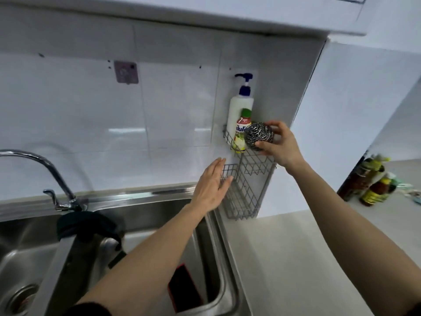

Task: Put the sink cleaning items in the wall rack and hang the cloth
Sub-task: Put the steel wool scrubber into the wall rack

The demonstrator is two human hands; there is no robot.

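Note:
A two-tier wire wall rack (247, 190) hangs on the tiled wall right of the sink. In its upper tier stand a white pump bottle (239, 110) and a smaller green-capped bottle (242, 131). My right hand (281, 144) grips a steel wool scrubber (258, 135) just above the upper tier, beside the small bottle. Flat and empty, my left hand (210, 185) rests with fingers apart against the lower tier's left edge. A dark cloth (86, 224) is draped over the sink divider. A dark sponge with a red edge (182, 288) lies in the right basin.
A steel double sink (205, 224) with a curved tap (50, 169) fills the lower left. A square adhesive hook (126, 72) is stuck to the wall tiles. Several sauce bottles (371, 181) stand on the counter at the far right. Pale counter (296, 258) runs right of the sink.

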